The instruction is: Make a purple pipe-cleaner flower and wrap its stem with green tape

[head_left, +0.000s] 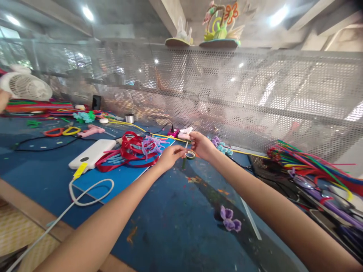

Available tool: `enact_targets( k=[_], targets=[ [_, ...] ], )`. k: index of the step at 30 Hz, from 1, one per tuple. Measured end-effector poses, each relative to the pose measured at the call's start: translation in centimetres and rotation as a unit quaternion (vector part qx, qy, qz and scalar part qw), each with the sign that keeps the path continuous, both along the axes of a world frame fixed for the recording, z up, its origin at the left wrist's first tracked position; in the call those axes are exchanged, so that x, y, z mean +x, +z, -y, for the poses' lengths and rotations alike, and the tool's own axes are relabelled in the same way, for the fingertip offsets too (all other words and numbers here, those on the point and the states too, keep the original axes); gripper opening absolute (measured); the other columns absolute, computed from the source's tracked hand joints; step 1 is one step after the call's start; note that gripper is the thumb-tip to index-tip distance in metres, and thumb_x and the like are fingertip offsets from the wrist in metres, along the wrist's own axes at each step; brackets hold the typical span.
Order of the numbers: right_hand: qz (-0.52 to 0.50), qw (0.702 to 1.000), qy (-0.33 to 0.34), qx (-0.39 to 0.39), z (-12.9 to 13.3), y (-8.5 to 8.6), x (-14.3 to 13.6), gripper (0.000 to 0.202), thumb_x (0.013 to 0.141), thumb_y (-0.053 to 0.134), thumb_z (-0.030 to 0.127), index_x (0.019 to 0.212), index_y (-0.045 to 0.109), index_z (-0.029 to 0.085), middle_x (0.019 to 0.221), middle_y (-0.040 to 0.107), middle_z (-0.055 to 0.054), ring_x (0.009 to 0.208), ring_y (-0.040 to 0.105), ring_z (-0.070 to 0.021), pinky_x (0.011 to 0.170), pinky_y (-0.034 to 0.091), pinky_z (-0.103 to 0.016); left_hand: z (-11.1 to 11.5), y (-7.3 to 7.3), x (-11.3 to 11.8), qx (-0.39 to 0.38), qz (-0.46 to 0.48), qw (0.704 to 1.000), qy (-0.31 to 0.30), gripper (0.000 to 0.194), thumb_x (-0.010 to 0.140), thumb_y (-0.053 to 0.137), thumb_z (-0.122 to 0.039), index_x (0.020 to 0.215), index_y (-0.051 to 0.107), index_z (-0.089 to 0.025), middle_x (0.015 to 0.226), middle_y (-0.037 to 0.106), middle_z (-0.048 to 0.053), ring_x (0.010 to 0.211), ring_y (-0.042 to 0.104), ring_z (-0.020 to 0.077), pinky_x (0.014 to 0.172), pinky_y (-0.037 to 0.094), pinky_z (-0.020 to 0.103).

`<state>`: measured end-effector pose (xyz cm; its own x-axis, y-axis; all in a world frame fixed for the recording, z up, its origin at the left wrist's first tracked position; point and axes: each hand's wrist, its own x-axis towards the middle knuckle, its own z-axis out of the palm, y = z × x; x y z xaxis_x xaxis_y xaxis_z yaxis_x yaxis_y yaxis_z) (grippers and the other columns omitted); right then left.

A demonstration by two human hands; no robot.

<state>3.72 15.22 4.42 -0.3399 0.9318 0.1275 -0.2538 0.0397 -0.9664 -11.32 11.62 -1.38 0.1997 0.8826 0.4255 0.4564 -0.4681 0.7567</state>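
Note:
My left hand point(171, 156) reaches in over the middle of the table, its thumb and fingertips pinched together. My right hand point(202, 145) is just beside it, fingers curled and closed. What either pinch holds is too small to name. Between the hands shows a thin whitish stick point(186, 144). A small roll of tape point(190, 155) lies right by the fingertips, with a short dark green strip point(183, 163) below it. Behind my right fingertips is a pale pink device point(185, 133); I cannot tell whether they touch it. A purple fuzzy flower point(230, 219) lies nearer me.
To the left lie a white power bank point(92, 154) with a looped cable, red ribbon point(133, 149), a pink glue gun point(91, 130) and scissors point(70, 130). Pipe cleaners point(317, 162) and glasses point(304, 181) are at right. A perforated metal screen point(227, 94) stands behind.

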Motion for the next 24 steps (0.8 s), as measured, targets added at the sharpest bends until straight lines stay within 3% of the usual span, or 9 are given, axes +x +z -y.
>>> enact_targets(
  k=[3, 8, 10, 12, 14, 18, 21, 24],
  targets=[
    [-0.048, 0.999, -0.013, 0.019, 0.4, 1.5, 1.5, 0.012, 0.080, 0.053, 0.024, 0.076, 0.042, 0.023, 0.071, 0.053, 0.007, 0.054, 0.047, -0.0077, 0.053, 0.040, -0.018, -0.1, -0.3, -0.9, -0.019, 0.001, 1.000, 0.025, 0.017, 0.083, 0.052, -0.027, 0.082, 0.065, -0.016, 0.069, 0.067, 0.002, 0.068, 0.063, 0.0172, 0.068, 0.051, 0.030],
    [-0.083, 0.993, 0.025, 0.085, 4.6, 2.5, 6.8, 0.024, 0.080, 0.061, 0.034, 0.076, 0.039, 0.024, 0.067, 0.044, 0.007, 0.059, 0.048, -0.0084, 0.060, 0.045, -0.021, -0.2, -0.3, -1.1, -0.043, 0.053, 0.994, 0.085, 0.020, 0.079, 0.047, -0.010, 0.086, 0.065, -0.016, 0.084, 0.070, 0.006, 0.075, 0.066, 0.0166, 0.080, 0.052, 0.035],
    [-0.058, 0.995, 0.042, 0.075, 7.1, 1.8, 9.8, 0.027, 0.080, 0.063, 0.037, 0.077, 0.040, 0.024, 0.064, 0.038, 0.008, 0.050, 0.041, -0.0068, 0.054, 0.041, -0.020, 0.1, 0.0, -0.5, -0.064, 0.094, 0.990, 0.086, 0.018, 0.078, 0.050, -0.011, 0.088, 0.064, -0.014, 0.088, 0.071, 0.009, 0.080, 0.068, 0.0177, 0.080, 0.053, 0.035],
    [-0.020, 0.997, 0.058, 0.048, 9.4, 0.5, 13.0, 0.024, 0.083, 0.061, 0.039, 0.080, 0.043, 0.024, 0.063, 0.035, 0.009, 0.041, 0.022, -0.0040, 0.042, 0.026, -0.017, 0.6, 0.4, 0.4, -0.096, 0.142, 0.982, 0.076, 0.014, 0.078, 0.056, -0.015, 0.090, 0.063, -0.012, 0.086, 0.071, 0.010, 0.078, 0.069, 0.0184, 0.075, 0.055, 0.033],
    [0.016, 0.998, 0.059, 0.030, 11.3, -1.2, 16.2, 0.024, 0.084, 0.061, 0.039, 0.078, 0.046, 0.021, 0.060, 0.034, 0.009, 0.041, 0.015, -0.0033, 0.041, 0.016, -0.018, 1.3, 0.9, 1.6, -0.127, 0.192, 0.971, 0.063, 0.017, 0.075, 0.065, -0.021, 0.089, 0.062, -0.012, 0.082, 0.071, 0.010, 0.075, 0.070, 0.0181, 0.069, 0.057, 0.029],
    [0.025, 0.999, 0.024, -0.006, 13.4, -4.4, 21.3, 0.027, 0.079, 0.068, 0.038, 0.072, 0.052, 0.017, 0.053, 0.027, 0.009, 0.045, 0.017, -0.0040, 0.044, 0.012, -0.021, 3.0, 1.4, 4.1, -0.168, 0.270, 0.947, 0.049, 0.025, 0.064, 0.075, -0.026, 0.077, 0.056, -0.016, 0.074, 0.069, 0.004, 0.067, 0.068, 0.0137, 0.058, 0.054, 0.021],
    [0.031, 0.998, 0.021, -0.041, 14.3, -5.7, 23.7, 0.024, 0.079, 0.070, 0.034, 0.074, 0.055, 0.016, 0.054, 0.030, 0.008, 0.046, 0.021, -0.0039, 0.046, 0.016, -0.021, 4.3, 1.2, 6.0, -0.197, 0.279, 0.940, 0.018, 0.032, 0.060, 0.079, -0.029, 0.066, 0.050, -0.017, 0.057, 0.062, -0.002, 0.050, 0.058, 0.0084, 0.047, 0.046, 0.017],
    [0.045, 0.998, 0.020, -0.051, 14.7, -6.0, 25.5, 0.018, 0.078, 0.071, 0.029, 0.076, 0.058, 0.016, 0.056, 0.040, 0.006, 0.049, 0.032, -0.0048, 0.049, 0.023, -0.022, 5.4, 0.9, 7.4, -0.173, 0.231, 0.957, -0.040, 0.035, 0.071, 0.071, -0.039, 0.059, 0.046, -0.017, 0.045, 0.048, -0.006, 0.041, 0.043, 0.0051, 0.043, 0.037, 0.016]
  ],
)
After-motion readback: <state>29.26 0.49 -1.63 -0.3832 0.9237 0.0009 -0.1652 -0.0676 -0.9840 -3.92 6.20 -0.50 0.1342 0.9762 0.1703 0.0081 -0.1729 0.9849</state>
